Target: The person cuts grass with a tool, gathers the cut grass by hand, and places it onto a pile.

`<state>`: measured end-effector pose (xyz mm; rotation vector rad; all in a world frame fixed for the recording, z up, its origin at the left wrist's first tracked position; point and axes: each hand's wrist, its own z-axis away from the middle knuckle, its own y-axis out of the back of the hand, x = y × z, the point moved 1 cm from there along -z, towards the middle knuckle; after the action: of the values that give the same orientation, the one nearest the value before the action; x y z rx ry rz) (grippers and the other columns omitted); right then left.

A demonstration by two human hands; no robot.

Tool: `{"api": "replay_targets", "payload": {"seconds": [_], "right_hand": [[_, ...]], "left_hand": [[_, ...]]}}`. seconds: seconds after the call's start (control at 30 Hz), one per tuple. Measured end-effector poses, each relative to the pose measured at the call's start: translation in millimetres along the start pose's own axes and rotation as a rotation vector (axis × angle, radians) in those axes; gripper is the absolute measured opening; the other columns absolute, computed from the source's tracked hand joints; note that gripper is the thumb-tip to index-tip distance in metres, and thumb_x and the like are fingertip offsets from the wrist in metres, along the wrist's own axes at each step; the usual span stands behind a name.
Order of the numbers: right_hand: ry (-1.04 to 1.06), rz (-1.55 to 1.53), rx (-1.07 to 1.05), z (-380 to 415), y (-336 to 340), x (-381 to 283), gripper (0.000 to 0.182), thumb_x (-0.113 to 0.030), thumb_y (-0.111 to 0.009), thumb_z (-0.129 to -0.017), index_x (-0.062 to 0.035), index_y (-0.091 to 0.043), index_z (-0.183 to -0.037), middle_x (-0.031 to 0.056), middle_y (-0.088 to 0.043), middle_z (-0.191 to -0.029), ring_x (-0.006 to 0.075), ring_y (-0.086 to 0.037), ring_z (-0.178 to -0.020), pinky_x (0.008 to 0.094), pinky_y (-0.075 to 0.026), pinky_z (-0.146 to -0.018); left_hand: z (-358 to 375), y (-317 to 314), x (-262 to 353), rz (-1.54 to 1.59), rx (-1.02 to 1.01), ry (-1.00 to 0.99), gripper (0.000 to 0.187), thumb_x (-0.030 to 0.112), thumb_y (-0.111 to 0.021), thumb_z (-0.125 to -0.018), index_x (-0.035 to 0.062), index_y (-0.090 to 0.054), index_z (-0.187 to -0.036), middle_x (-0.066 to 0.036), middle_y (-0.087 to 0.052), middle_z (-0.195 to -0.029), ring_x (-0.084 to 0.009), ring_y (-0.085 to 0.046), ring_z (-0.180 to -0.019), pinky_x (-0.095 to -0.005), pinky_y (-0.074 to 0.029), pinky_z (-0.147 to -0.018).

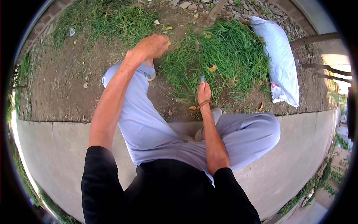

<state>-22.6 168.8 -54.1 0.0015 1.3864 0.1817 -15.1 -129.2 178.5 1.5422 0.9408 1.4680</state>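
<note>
My left hand [153, 46] is closed above the bare soil, at the left edge of the cut green grass [238, 56]; anything inside its fingers is hidden. Lower and to the right, my right hand [204, 93] has its fingers wrapped round a small grey-blue object [202, 78] that points up into the grass, its full shape unclear. A brown cord circles my right wrist. Yellow leaves [212, 68] lie on the grass.
A stuffed white sack [279, 63] lies right of the grass, beside thin branches [320, 37]. More grass [108, 22] covers the upper left. Stones [192, 6] lie at the top. My bent legs rest over a concrete ledge [59, 149].
</note>
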Motion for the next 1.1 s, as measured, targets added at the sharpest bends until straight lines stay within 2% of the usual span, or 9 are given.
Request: {"api": "replay_targets", "payload": {"seconds": [0.07,0.2,0.27,0.33,0.53,0.73,0.83,0.9,1.1], "right_hand": [[0.091,0.533,0.051,0,14,35,0.035,-0.033,-0.046,-0.096,-0.0003,-0.058,-0.089,0.0060,-0.053,-0.066,0.0198,-0.055,-0.061,0.0363,-0.044,-0.056],[0.163,0.449,0.069,13,15,67,0.032,-0.035,-0.049,-0.097,-0.0045,-0.057,-0.092,-0.0006,-0.045,-0.058,0.0088,-0.038,-0.047,0.0242,-0.030,-0.043],[-0.578,-0.287,-0.077,35,4,-11,0.032,-0.037,-0.050,-0.096,-0.0056,-0.057,-0.095,-0.0019,-0.042,-0.055,0.0079,-0.033,-0.040,0.0250,-0.027,-0.036],[-0.556,-0.232,-0.108,30,0,-18,0.034,-0.039,-0.049,-0.095,-0.0060,-0.056,-0.101,-0.0031,-0.039,-0.053,0.0070,-0.029,-0.035,0.0254,-0.023,-0.032],[-0.388,-0.125,-0.186,20,-11,-43,0.037,-0.039,-0.046,-0.096,-0.0039,-0.058,-0.103,-0.0032,-0.040,-0.053,0.0074,-0.031,-0.037,0.0253,-0.025,-0.034],[0.272,0.274,0.095,1,3,62,0.038,-0.038,-0.046,-0.096,-0.0020,-0.058,-0.094,-0.0017,-0.042,-0.054,0.0094,-0.037,-0.040,0.0256,-0.030,-0.036],[0.151,0.534,0.101,15,7,78,0.036,-0.037,-0.045,-0.097,-0.0030,-0.057,-0.095,-0.0023,-0.041,-0.053,0.0089,-0.035,-0.039,0.0258,-0.028,-0.035],[-0.537,-0.099,-0.098,40,-2,-12,0.036,-0.037,-0.046,-0.096,-0.0030,-0.057,-0.099,-0.0025,-0.041,-0.053,0.0082,-0.033,-0.037,0.0253,-0.025,-0.034],[-0.383,-0.162,-0.191,26,-14,-40,0.040,-0.041,-0.049,-0.094,-0.0025,-0.057,-0.102,-0.0031,-0.040,-0.052,0.0068,-0.031,-0.035,0.0239,-0.022,-0.033]], "left_hand": [[0,1,1,0.000,-0.012,0.012,0.018,0.018,-0.056,-0.084,0.0006,-0.052,-0.080,-0.017,-0.059,-0.074,-0.0361,-0.059,-0.074,-0.0458,-0.044,-0.066],[0,1,0,-0.013,-0.037,0.041,0.017,0.017,-0.056,-0.084,0.0007,-0.052,-0.081,-0.017,-0.060,-0.076,-0.0362,-0.059,-0.075,-0.0458,-0.044,-0.067],[-1,-1,1,-0.021,-0.017,0.026,0.017,0.017,-0.056,-0.084,0.0006,-0.053,-0.081,-0.017,-0.060,-0.076,-0.0362,-0.059,-0.076,-0.0459,-0.045,-0.068],[0,0,3,-0.018,-0.014,0.018,0.017,0.017,-0.056,-0.084,0.0005,-0.053,-0.081,-0.017,-0.060,-0.077,-0.0361,-0.059,-0.076,-0.0460,-0.045,-0.069],[-2,-2,1,-0.008,-0.020,0.005,0.018,0.018,-0.056,-0.084,0.0003,-0.052,-0.080,-0.017,-0.060,-0.077,-0.0356,-0.059,-0.076,-0.0456,-0.044,-0.069],[-3,-1,1,-0.010,-0.014,-0.002,0.019,0.018,-0.055,-0.084,0.0003,-0.051,-0.079,-0.017,-0.058,-0.075,-0.0351,-0.058,-0.074,-0.0453,-0.044,-0.067],[-1,0,1,-0.009,-0.005,-0.020,0.019,0.018,-0.055,-0.085,0.0003,-0.051,-0.079,-0.017,-0.058,-0.074,-0.0350,-0.057,-0.073,-0.0452,-0.043,-0.067],[-1,-1,2,-0.012,0.007,-0.045,0.019,0.018,-0.055,-0.085,0.0003,-0.051,-0.079,-0.017,-0.058,-0.074,-0.0349,-0.057,-0.073,-0.0452,-0.043,-0.067],[-2,0,5,-0.013,0.011,-0.040,0.018,0.017,-0.055,-0.085,-0.0001,-0.052,-0.080,-0.017,-0.059,-0.075,-0.0349,-0.058,-0.075,-0.0451,-0.044,-0.067]]}}
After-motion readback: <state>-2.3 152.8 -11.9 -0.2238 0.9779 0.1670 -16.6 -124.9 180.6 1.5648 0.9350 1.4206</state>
